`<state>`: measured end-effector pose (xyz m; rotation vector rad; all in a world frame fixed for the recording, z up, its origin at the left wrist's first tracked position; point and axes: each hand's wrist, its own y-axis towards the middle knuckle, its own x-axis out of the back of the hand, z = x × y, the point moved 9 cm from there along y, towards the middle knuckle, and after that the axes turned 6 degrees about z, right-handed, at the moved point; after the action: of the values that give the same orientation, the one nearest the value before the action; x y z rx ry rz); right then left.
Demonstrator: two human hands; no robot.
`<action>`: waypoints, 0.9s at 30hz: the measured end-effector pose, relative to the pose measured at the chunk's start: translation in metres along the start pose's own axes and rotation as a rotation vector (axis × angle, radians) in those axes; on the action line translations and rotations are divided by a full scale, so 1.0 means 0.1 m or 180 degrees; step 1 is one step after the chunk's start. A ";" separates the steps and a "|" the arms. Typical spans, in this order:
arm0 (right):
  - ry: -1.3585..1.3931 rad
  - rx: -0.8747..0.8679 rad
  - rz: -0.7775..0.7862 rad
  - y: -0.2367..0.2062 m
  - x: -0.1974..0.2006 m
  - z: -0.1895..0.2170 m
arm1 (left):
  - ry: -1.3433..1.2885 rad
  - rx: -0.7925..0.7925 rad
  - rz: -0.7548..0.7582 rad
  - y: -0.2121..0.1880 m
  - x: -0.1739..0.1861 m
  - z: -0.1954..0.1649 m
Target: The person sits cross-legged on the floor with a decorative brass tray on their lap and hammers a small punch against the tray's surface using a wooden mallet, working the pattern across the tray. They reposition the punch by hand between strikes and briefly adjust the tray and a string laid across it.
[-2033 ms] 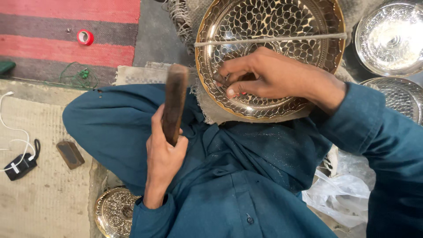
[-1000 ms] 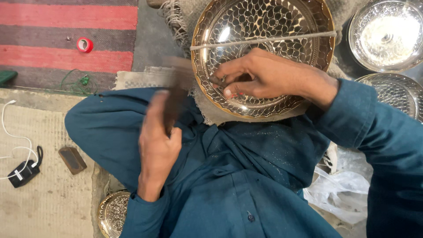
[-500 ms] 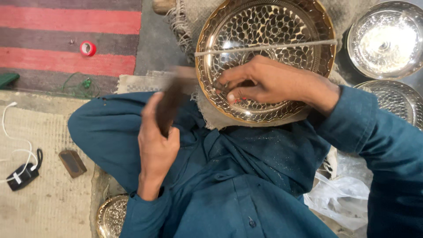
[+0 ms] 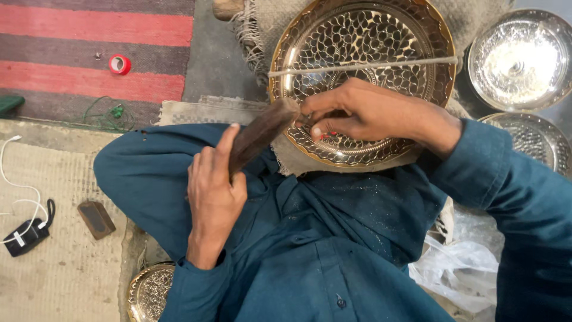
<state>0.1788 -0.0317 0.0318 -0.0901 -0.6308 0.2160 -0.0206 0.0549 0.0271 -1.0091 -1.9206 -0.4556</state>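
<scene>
A: What have the hands got?

B: The left hand (image 4: 211, 197) is wrapped round a dark wooden mallet (image 4: 259, 134), its head up against the rim of the brass tray (image 4: 417, 36). The right hand (image 4: 369, 113) is pinched shut on a small tool pressed to the tray's patterned face; the tool itself is mostly hidden under the fingers.

A: Why is the tray there?

B: It rests on burlap (image 4: 256, 27) at the person's lap, likely so it stays put under blows. A string (image 4: 363, 65) crosses its face, perhaps as a guide line.

A: Anything else about?

B: Two silver dishes (image 4: 518, 50) lie to the right, a smaller brass plate (image 4: 149, 292) by the left elbow. A red tape roll (image 4: 120, 64) sits on the striped rug (image 4: 59, 24), well apart. A wooden block (image 4: 95, 219) and a charger (image 4: 27, 235) lie on the mat. Crumpled plastic (image 4: 459, 262) sits beside the right sleeve. Nothing stands between mallet and tool.
</scene>
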 end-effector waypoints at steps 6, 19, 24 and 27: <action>0.0041 0.0206 -0.0107 -0.01 0.07 0.11 | -0.0004 -0.0226 -0.0140 -0.02 0.02 -0.06; 0.0131 0.0293 0.0148 0.07 0.04 0.13 | -0.1390 0.0319 -0.0139 -0.24 -0.33 0.11; 0.0089 0.0241 0.0269 0.11 0.03 0.12 | -0.1626 0.0390 -0.0364 -0.32 -0.33 0.16; 0.0111 0.0316 0.0231 0.09 0.05 0.15 | -0.1595 0.0275 -0.0552 -0.33 -0.28 0.10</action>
<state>0.1721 -0.0213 0.0447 -0.0211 -0.5817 0.3149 -0.0448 0.0288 0.0004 -0.9659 -2.4657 -0.2235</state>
